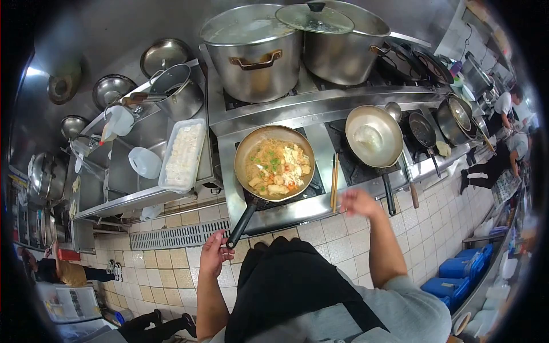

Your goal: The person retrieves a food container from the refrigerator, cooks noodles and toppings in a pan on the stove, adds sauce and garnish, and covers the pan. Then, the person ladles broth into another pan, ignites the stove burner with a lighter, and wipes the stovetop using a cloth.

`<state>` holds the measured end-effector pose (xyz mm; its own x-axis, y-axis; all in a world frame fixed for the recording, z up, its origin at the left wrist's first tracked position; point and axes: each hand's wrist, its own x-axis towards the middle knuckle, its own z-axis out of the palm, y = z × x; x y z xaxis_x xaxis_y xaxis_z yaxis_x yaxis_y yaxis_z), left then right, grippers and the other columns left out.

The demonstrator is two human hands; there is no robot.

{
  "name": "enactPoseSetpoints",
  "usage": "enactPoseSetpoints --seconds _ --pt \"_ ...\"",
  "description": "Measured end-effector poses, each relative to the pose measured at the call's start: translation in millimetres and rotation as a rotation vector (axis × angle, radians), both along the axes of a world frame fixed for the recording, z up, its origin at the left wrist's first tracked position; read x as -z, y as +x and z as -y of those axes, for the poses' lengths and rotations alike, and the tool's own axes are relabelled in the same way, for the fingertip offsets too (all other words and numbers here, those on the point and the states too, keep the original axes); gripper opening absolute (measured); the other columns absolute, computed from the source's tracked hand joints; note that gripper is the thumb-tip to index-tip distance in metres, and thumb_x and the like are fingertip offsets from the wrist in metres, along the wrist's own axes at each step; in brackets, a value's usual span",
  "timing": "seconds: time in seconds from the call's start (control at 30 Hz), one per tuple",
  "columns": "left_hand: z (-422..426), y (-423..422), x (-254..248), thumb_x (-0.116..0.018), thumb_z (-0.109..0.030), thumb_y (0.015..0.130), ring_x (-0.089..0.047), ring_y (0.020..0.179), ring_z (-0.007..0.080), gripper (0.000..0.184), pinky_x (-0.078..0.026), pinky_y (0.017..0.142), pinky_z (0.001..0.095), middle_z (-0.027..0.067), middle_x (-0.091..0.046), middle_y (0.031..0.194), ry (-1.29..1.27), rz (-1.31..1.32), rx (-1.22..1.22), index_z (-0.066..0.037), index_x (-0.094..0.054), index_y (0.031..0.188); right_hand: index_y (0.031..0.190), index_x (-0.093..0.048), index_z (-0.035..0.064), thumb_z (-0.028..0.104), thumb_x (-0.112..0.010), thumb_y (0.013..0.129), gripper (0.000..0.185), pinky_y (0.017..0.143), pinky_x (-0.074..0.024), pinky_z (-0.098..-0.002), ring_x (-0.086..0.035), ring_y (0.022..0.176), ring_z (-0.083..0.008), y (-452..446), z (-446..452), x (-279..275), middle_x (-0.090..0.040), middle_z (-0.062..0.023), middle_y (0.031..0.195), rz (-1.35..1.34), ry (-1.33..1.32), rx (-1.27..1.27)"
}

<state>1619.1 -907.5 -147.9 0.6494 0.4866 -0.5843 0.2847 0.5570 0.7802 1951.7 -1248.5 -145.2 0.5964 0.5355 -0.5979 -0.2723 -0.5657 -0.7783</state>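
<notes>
A frying pan (251,134) sits on the stove burner with noodles (267,155), scrambled egg (293,162), chopped greens and pale chunks in it. Its black handle (242,224) points toward me. My left hand (213,254) is beside the handle's end, fingers apart and loosely curled; whether they touch it I cannot tell. My right hand (357,203) hovers over the stove's front edge, slightly blurred, fingers apart and holding nothing. Just left of it lies a pair of long chopsticks (334,182). A second pan (374,137) with a little clear liquid rests on the burner to the right.
Two large stockpots (260,74) stand at the back, a glass lid (315,20) on top. On the left are a sink (128,188), a white container (184,154) and a saucepan (182,97). A small black pan (422,130) sits right. Other people work at both sides.
</notes>
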Motion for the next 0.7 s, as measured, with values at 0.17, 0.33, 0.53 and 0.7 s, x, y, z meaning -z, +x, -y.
enactPoseSetpoints --seconds 0.17,0.33,0.53,0.7 --pt "-16.1 -12.0 -2.9 -0.055 -0.034 0.096 -0.063 0.067 0.0172 0.041 -0.052 0.058 0.0304 0.0088 -0.066 0.096 -0.002 0.001 -0.030 -0.009 -0.050 0.127 0.103 -0.064 0.0028 0.020 -0.066 0.089 0.022 0.068 -0.0480 -0.0260 -0.056 0.073 -0.0088 68.8 -82.1 -133.6 -0.063 0.0003 0.083 0.553 0.219 0.047" --pt "-25.8 -21.9 5.9 -0.055 -0.032 0.096 -0.063 0.066 0.0177 0.041 -0.053 0.058 0.0302 0.0102 -0.065 0.099 0.019 -0.006 -0.066 -0.008 -0.049 0.129 0.109 -0.064 0.0016 0.025 -0.068 0.086 0.033 0.079 -0.0495 -0.0310 -0.062 0.086 -0.0147 163.8 -151.5 -209.3 -0.069 -0.0079 0.094 1.091 0.270 0.043" --pt "-21.6 -35.7 4.2 -0.057 -0.031 0.095 -0.063 0.066 0.0163 0.044 -0.053 0.059 0.0277 0.0101 -0.064 0.100 0.062 -0.047 -0.139 -0.007 -0.048 0.131 0.130 -0.055 0.0127 0.036 -0.065 0.087 0.050 0.092 -0.0448 -0.0428 -0.061 0.103 -0.0342 311.2 -221.0 -247.5 -0.065 -0.0176 0.109 1.631 -0.058 -0.033" --pt "5.5 -31.4 -7.0 -0.058 -0.030 0.094 -0.063 0.068 0.0159 0.045 -0.053 0.059 0.0274 0.0090 -0.064 0.100 0.087 -0.085 -0.336 -0.007 -0.048 0.131 0.131 -0.051 0.0117 0.018 -0.059 0.084 0.048 0.108 -0.0348 -0.0390 -0.043 0.129 -0.0335 329.4 -258.3 -281.8 -0.045 -0.0183 0.139 1.396 -0.211 -0.111"
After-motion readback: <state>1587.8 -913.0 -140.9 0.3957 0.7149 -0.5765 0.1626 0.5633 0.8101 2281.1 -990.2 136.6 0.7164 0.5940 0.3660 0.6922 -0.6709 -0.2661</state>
